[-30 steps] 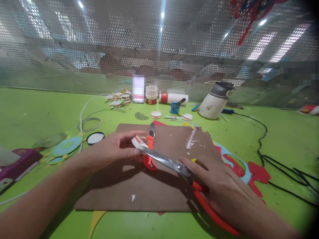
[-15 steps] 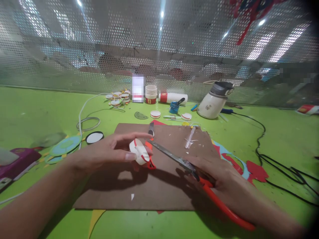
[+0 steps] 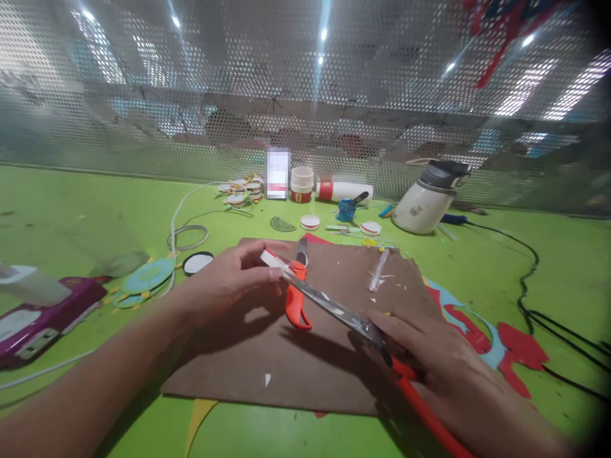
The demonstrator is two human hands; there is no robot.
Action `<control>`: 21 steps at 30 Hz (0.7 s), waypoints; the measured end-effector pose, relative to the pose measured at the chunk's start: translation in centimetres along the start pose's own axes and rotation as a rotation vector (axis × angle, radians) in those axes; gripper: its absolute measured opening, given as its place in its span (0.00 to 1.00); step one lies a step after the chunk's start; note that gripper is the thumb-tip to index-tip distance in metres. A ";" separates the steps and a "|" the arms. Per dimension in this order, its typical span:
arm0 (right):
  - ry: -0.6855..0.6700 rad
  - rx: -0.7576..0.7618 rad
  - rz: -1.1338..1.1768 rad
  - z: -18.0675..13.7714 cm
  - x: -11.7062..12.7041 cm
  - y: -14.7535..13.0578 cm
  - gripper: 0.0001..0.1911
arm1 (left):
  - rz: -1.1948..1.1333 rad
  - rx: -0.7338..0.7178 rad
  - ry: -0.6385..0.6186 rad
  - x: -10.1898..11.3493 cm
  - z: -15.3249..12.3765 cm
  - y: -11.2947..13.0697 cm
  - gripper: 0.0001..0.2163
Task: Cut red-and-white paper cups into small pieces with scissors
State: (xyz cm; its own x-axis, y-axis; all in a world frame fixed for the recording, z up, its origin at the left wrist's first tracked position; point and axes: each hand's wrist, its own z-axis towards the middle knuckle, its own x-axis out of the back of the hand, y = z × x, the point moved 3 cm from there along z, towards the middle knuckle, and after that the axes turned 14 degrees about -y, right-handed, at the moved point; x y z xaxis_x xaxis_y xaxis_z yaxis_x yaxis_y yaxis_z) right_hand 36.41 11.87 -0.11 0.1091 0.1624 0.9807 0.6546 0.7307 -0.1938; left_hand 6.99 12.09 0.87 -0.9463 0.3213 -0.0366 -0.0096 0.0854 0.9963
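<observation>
My left hand (image 3: 229, 280) pinches a small white disc with a red stripe (image 3: 273, 259), held edge-on over a brown cardboard sheet (image 3: 305, 356). My right hand (image 3: 429, 362) grips the orange handles of long scissors (image 3: 334, 312), whose steel blades point up and left and meet the disc's edge. An orange utility knife (image 3: 296, 299) lies on the cardboard just under the blades.
A green table (image 3: 71, 216) carries a purple device (image 3: 33, 318) at left, paper rings (image 3: 143, 280), a white cable (image 3: 186, 222), more discs, cups (image 3: 301, 183), a blue paint pot (image 3: 347, 208), a white jug (image 3: 427, 203), black cables (image 3: 539, 299) and red-and-blue cutouts (image 3: 482, 324) at right. Perforated metal screen behind.
The disc has turned in my left fingers from showing its face to edge-on. The scissor blades have come back to its edge. The camera shifted slightly left.
</observation>
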 end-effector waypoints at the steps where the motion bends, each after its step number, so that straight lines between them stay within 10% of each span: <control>1: -0.012 -0.012 -0.006 0.0 -0.1 0.0 0.22 | 0.002 -0.003 0.030 -0.1 0.0 0.1 0.16; 21: 0.046 0.005 -0.125 0.7 -0.1 -0.4 0.26 | -0.030 0.059 0.022 -0.9 0.1 0.2 0.24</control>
State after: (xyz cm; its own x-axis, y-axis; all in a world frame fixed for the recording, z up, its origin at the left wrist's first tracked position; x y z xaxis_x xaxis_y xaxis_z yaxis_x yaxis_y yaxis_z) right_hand 35.65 12.01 -0.18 0.0612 0.0391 0.9974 0.6616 0.7466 -0.0699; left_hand 7.93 11.94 1.14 -0.9528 0.2965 -0.0643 -0.0198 0.1507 0.9884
